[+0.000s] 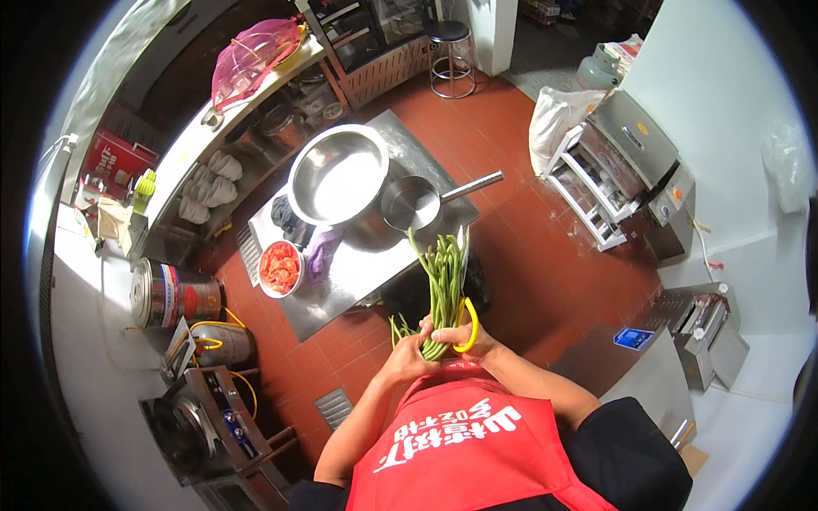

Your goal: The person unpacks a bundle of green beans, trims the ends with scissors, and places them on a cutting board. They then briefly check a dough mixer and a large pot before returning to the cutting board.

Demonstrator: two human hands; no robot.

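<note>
Close to the red apron, my left hand [409, 351] grips the lower part of a bundle of long green beans [441, 274]. My right hand [471, 337] is closed around the same bundle and also holds scissors with yellow handles [471, 326]; their blades point away from me along the beans' right side. A few bean ends stick out left of the hands. Beyond them, on a steel table [377, 255], stand a large steel basin [339, 175], a long-handled saucepan [412, 203] and a white bowl of cut red pieces, possibly tomato [280, 268]. A purple cloth [324, 254] lies beside the bowl.
A gas stove [192, 428], a gas cylinder [223, 343] and a large metal drum [176, 294] are at the left. A round stool [450, 57] stands beyond the table. Steel equipment [632, 140] and a white sack [556, 124] are at the right.
</note>
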